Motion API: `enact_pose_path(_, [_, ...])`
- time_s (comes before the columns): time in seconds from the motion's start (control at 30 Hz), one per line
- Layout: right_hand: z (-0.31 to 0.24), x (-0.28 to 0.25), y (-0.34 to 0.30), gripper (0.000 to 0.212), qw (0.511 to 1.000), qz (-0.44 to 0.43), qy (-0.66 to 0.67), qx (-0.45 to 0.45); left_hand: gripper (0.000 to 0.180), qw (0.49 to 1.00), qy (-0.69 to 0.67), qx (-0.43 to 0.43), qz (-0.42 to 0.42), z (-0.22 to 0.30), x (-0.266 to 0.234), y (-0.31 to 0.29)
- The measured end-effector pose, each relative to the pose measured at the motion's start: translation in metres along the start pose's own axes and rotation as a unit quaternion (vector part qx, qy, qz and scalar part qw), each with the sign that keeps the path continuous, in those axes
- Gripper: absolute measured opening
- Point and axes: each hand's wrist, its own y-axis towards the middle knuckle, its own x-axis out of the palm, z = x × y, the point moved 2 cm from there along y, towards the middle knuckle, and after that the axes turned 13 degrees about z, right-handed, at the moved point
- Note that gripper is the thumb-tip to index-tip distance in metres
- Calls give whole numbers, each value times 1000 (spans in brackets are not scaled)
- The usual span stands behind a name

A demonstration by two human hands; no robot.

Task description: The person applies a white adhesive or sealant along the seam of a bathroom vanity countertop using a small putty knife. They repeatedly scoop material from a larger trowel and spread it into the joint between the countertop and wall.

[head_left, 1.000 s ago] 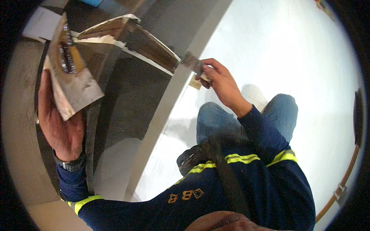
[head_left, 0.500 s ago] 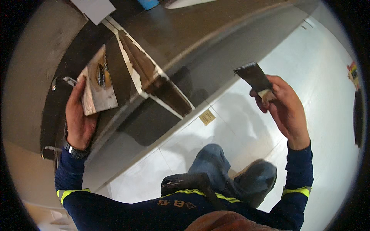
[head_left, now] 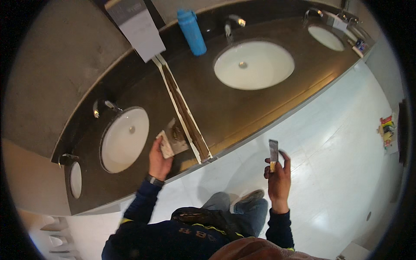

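Observation:
My left hand grips a flat, pale plate by its near edge, over the dark countertop. A smear of dark paste lies on the plate. Just right of it, a seam filled with dark brown material runs across the counter between two strips of white tape. In my right hand is a putty knife with a dark-smeared blade pointing away from me. That hand is over the pale floor, in front of the counter and apart from it.
White sinks with chrome taps are set along the curved counter. A blue bottle stands near the back edge, beside a hanging white sheet. Small items lie at the counter's far right end.
The view has pulled back, showing more of the counter and sinks. The plate is now close beside the seam. Both hands keep hold of their tools.

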Motion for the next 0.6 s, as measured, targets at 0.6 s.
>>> enact_pose_path(0.6, [-163, 214, -89, 18, 986, 17, -77, -148, 26, 947, 19, 12, -322, 93, 263, -166])
